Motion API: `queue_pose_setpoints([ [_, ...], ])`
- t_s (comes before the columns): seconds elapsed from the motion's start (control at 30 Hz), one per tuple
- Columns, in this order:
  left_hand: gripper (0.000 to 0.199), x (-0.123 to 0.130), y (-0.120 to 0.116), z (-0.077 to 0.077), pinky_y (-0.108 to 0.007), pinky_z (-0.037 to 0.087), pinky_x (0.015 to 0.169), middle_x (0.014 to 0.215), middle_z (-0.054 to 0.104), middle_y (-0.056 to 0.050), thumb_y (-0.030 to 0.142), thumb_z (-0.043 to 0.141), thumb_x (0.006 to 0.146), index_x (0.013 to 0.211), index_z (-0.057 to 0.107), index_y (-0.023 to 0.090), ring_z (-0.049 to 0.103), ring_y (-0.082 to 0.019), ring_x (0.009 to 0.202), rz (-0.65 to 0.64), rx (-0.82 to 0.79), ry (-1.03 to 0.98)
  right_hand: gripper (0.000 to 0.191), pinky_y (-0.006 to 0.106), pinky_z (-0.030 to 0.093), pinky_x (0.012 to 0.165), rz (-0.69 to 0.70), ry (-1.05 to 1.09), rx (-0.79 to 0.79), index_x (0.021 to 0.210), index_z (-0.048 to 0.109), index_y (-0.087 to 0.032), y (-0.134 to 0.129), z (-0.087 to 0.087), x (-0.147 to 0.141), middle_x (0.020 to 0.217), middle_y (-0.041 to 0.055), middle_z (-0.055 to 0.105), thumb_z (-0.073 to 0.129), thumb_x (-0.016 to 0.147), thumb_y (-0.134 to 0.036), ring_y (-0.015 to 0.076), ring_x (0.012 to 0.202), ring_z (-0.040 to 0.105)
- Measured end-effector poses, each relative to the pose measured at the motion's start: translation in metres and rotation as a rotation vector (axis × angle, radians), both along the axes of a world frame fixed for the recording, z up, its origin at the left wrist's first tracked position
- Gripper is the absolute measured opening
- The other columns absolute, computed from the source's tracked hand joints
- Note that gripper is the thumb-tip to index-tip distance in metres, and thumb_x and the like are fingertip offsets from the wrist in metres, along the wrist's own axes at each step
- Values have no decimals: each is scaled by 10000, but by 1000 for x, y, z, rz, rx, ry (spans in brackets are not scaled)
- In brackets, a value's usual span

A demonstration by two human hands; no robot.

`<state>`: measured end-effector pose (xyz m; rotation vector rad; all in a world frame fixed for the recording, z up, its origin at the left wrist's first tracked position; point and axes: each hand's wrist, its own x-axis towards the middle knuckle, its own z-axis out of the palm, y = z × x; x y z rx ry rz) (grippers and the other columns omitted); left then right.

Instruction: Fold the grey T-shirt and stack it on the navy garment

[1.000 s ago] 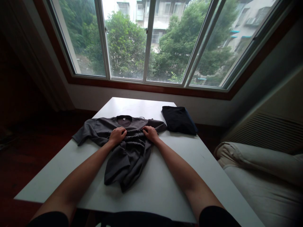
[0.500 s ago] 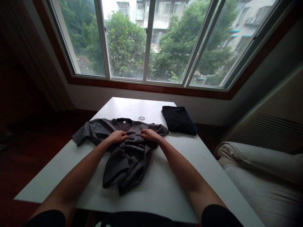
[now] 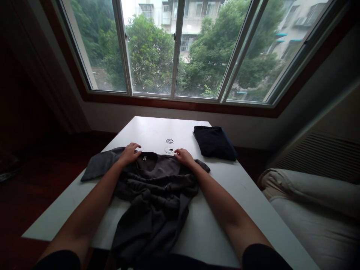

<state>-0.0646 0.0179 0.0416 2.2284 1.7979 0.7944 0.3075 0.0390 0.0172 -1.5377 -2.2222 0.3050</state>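
A dark grey short-sleeved T-shirt [image 3: 157,195] lies crumpled on the white table [image 3: 219,210], its collar toward the window and its lower end reaching the near edge by my body. My left hand [image 3: 130,153] rests at the shirt's left shoulder beside the collar, thumb and fingers apart. At the right shoulder is my right hand [image 3: 184,156], fingers loosely bent and apart, touching the top edge of the cloth. A small pale label [image 3: 144,158] shows inside the collar.
Folded dark clothing [image 3: 215,143] lies at the table's far right corner. Two small round marks [image 3: 169,149] show on the tabletop beyond the collar. A pale padded seat [image 3: 309,210] stands to the right, and a wide window [image 3: 171,56] rises behind the table.
Both hands have let go of the shirt's chest folds and moved outward and away from me to the shoulders. The shirt has shifted toward me, uncovering a second round mark.
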Motion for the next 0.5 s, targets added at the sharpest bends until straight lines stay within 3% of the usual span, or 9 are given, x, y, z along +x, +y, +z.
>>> queue_pose_setpoints([
  [0.1, 466, -35, 15, -36, -401, 358, 1196, 1399, 650, -124, 250, 491, 901, 1318, 679, 162, 546, -280, 1340, 166, 21, 63, 340, 331, 484, 966, -19, -132, -9, 1273, 718, -250, -4, -5, -3, 1264, 114, 678, 627, 1000, -431, 271, 1222, 595],
  [0.2, 530, -51, 20, -51, -401, 351, 1178, 1403, 661, -80, 204, 484, 883, 1385, 653, 221, 535, -276, 1328, 191, -50, 143, 408, 333, 501, 878, -43, -241, -67, 1271, 712, -252, -6, 0, -5, 1240, 127, 696, 641, 970, -517, 288, 1145, 639],
  [0.37, 443, -49, 16, -44, -464, 379, 1066, 1323, 656, -129, 286, 562, 857, 1269, 718, 253, 491, -371, 1268, 291, -108, 272, 396, 322, 492, 754, -31, -369, -273, 1089, 788, -221, -5, 18, 8, 1091, 133, 768, 668, 910, -553, 291, 956, 709],
  [0.5, 290, -47, 1, -26, -442, 356, 1070, 1256, 655, -141, 338, 635, 802, 1053, 728, 227, 474, -367, 1267, 353, -89, 245, 236, 283, 481, 756, 0, -301, -313, 1006, 812, -215, -6, 31, 21, 1055, 105, 788, 689, 885, -376, 257, 939, 712],
])
